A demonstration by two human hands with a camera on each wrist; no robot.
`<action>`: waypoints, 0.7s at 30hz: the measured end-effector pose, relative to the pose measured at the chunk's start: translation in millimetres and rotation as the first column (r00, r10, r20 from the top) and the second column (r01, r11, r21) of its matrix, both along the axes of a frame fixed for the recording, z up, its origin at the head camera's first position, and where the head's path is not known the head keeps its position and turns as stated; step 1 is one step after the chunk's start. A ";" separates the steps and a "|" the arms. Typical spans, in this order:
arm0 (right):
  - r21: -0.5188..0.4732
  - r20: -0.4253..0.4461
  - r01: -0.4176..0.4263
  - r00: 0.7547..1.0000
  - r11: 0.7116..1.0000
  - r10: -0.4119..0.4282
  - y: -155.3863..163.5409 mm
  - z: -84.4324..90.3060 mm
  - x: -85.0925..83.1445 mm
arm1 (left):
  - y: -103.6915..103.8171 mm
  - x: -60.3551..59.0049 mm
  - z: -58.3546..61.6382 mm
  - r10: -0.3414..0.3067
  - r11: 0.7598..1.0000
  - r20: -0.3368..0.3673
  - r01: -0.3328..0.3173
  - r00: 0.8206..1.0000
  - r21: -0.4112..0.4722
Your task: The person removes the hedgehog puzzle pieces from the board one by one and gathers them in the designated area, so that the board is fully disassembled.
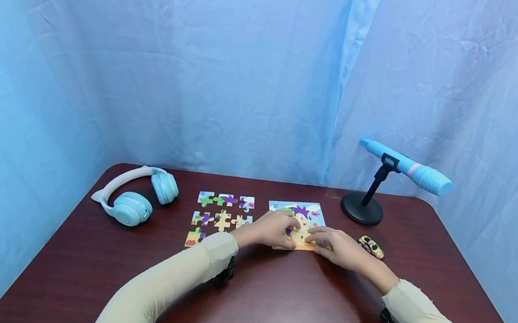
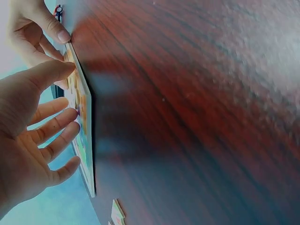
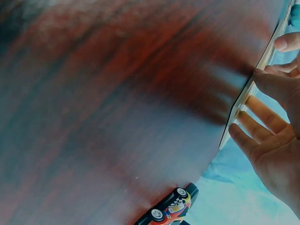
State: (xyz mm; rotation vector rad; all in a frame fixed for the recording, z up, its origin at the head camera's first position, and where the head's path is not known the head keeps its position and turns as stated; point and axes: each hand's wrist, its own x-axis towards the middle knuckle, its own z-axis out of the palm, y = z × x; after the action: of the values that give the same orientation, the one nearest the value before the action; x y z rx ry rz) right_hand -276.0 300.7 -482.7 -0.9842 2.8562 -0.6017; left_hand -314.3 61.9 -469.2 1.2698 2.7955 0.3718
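A square jigsaw puzzle board [image 1: 315, 211] with a purple-haired cartoon figure lies flat on the dark red table, between both hands. My left hand [image 1: 274, 229] is over its left part, fingers spread and slightly bent, with fingertips right at the picture in the left wrist view. From the right, my right hand [image 1: 338, 248] rests on the board with its fingertips. Its thumb [image 3: 269, 84] is at the near edge in the right wrist view. Left of the board, several loose puzzle pieces [image 1: 222, 220] lie in rows, the nearest row partly hidden by my left arm.
Pale blue headphones [image 1: 132, 209] lie at the far left. A blue microphone [image 1: 409, 168] sits tilted on a black stand [image 1: 361, 209] at the back right. A small toy car [image 1: 370, 247] is just right of my right hand. Blue curtains [image 1: 232, 69] hang behind the table.
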 end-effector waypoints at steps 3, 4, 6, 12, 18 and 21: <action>0.001 -0.008 -0.004 1.000 1.000 0.004 0.2 0.4 1.2 | 1.4 1.1 0.5 -0.006 1.000 0.004 0.006 1.000 0.004; 0.001 -0.012 -0.005 1.000 1.000 0.005 0.2 0.3 1.2 | 1.7 1.3 0.7 -0.006 1.000 0.009 0.006 1.000 0.004; 0.003 -0.021 -0.007 1.000 1.000 0.007 0.4 0.7 1.3 | 2.1 1.5 0.5 -0.004 1.000 0.022 0.004 1.000 0.007; 0.005 -0.067 -0.036 0.997 0.999 0.036 3.0 3.8 -1.1 | 1.6 0.2 1.0 0.007 1.000 0.032 -0.007 0.999 0.011; 0.005 -0.049 -0.040 0.998 0.999 0.040 7.5 4.5 -4.4 | 1.5 0.9 0.9 0.025 1.000 0.061 -0.025 0.998 0.013; 0.003 -0.028 -0.027 0.999 1.000 0.027 8.8 2.5 -4.6 | 2.1 1.4 0.0 0.032 0.999 0.080 -0.033 0.996 0.012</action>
State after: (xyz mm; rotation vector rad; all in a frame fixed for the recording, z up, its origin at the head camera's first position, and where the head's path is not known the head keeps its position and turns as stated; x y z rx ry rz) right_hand -280.6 309.5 -480.2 -1.0379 2.8621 -0.5855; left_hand -312.8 64.0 -469.1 1.1850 2.7548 0.4329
